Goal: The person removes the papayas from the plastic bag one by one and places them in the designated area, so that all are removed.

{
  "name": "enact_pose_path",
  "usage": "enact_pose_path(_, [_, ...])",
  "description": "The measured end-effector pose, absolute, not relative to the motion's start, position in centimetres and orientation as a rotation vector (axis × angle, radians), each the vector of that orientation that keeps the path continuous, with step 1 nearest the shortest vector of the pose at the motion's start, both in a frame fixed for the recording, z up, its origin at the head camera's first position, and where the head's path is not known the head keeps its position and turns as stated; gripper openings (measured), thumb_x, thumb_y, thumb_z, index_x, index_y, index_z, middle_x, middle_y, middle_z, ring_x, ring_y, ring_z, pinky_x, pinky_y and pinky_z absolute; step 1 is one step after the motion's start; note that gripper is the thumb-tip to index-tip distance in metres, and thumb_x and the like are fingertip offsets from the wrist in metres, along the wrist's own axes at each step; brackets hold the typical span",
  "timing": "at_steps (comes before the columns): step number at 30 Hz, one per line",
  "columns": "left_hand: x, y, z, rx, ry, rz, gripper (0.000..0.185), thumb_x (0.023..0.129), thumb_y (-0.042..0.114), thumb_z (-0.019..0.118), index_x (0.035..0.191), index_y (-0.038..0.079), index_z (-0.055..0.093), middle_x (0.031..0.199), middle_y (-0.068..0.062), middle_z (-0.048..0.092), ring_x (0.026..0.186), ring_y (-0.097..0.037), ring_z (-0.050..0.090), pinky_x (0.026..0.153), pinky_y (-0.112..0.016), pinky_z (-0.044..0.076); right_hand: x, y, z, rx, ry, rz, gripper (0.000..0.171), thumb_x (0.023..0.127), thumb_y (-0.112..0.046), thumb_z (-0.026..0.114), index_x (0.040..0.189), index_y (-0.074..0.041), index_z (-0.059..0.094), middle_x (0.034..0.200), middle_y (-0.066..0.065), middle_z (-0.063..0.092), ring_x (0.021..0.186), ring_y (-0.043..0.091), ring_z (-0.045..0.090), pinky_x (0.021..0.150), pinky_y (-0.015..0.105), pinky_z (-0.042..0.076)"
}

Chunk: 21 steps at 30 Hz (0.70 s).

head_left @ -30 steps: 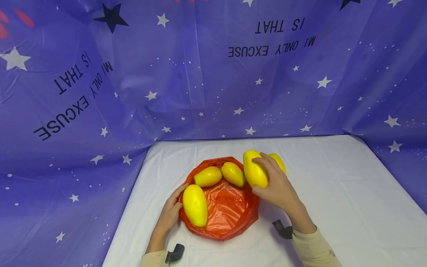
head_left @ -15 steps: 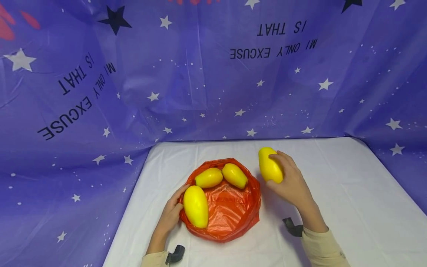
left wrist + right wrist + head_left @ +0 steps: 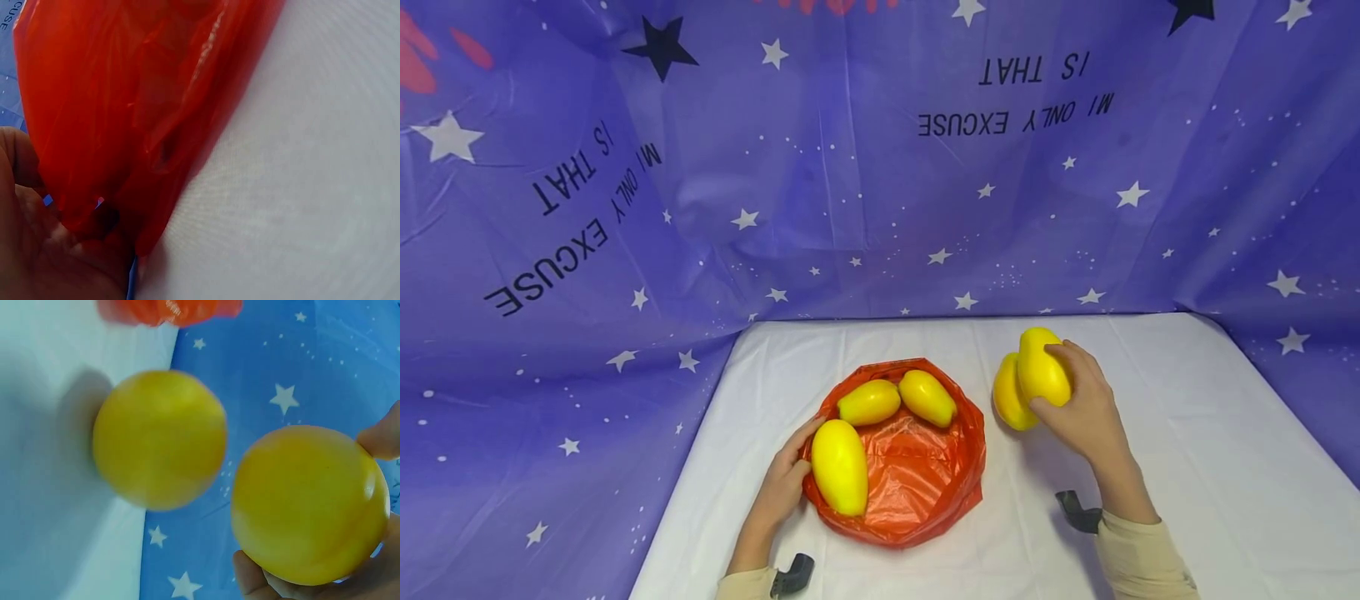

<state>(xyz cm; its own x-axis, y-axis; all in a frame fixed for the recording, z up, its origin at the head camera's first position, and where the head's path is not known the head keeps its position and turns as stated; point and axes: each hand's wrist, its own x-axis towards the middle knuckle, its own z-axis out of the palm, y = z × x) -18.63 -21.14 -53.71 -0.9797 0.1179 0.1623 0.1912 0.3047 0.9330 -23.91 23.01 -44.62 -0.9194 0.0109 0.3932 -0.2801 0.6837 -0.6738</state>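
Observation:
A red plastic bag [image 3: 917,483] lies spread on the white table [image 3: 1187,467]. Three yellow mangoes lie on it: one at the left rim [image 3: 839,465] and two at the back [image 3: 868,402] [image 3: 927,397]. My left hand [image 3: 784,483] grips the bag's left edge; the left wrist view shows the bag [image 3: 125,106] bunched against the hand [image 3: 37,250]. My right hand [image 3: 1078,412] holds a fourth mango [image 3: 1042,368] [image 3: 309,503] just above the table, right of the bag. A fifth mango [image 3: 1007,402] [image 3: 159,437] lies on the table beside it.
A blue star-printed cloth [image 3: 850,167] hangs behind the table and drapes down both sides. The table's white cover [image 3: 300,187] stretches bare to the right and front of the bag. The bag's edge [image 3: 169,309] shows at the top of the right wrist view.
My right hand has carried its mango rightward from the bag's right rim to a spot beside the loose mango on the table. The left hand has kept hold of the bag.

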Motion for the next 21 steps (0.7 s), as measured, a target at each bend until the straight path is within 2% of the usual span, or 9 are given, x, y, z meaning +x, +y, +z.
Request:
enact_pose_path(3, [-18.2,-20.9,-52.5,-0.325,-2.48,-1.798,0.064,0.085,-0.017,0.037,0.145,0.003,0.045,0.151,-0.016,0.038,0.141,-0.034,0.028,0.104,-0.008,0.019,-24.0,23.8,-45.0,0.178,-2.535,1.097,0.071,0.071,-0.013,0.075,0.137,-0.008,0.049,0.148,0.021,0.037,0.128,0.047,0.039,0.092,0.071,0.036])
enact_pose_path(5, [-18.1,-20.8,-52.2,-0.328,-2.484,-1.794,0.063,0.084,-0.017,0.037,0.144,0.001,0.044,0.15,-0.018,0.039,0.14,-0.036,0.029,0.104,-0.009,0.019,-24.1,24.3,-45.3,0.15,-2.55,1.089,0.072,0.071,-0.013,0.075,0.137,-0.008,0.048,0.147,0.021,0.037,0.127,0.047,0.039,0.092,0.07,0.036])
enact_pose_path(12, [-18.8,-21.4,-54.5,-0.256,-2.521,-1.775,0.07,0.085,-0.013,0.039,0.145,0.021,0.047,0.15,0.0,0.041,0.14,-0.021,0.031,0.106,-0.011,0.021,-24.2,25.7,-46.3,0.074,-2.614,1.062,0.071,0.073,-0.016,0.075,0.137,-0.005,0.047,0.146,0.025,0.037,0.128,0.049,0.037,0.094,0.07,0.033])
enact_pose_path(21, [-18.8,-21.5,-54.8,-0.296,-2.491,-1.786,0.07,0.084,-0.011,0.038,0.145,0.022,0.047,0.15,0.0,0.041,0.14,-0.021,0.031,0.108,-0.013,0.021,-25.0,27.0,-48.0,0.016,-2.719,1.031,0.072,0.076,-0.019,0.075,0.138,0.001,0.044,0.141,0.03,0.038,0.125,0.051,0.037,0.095,0.069,0.032])
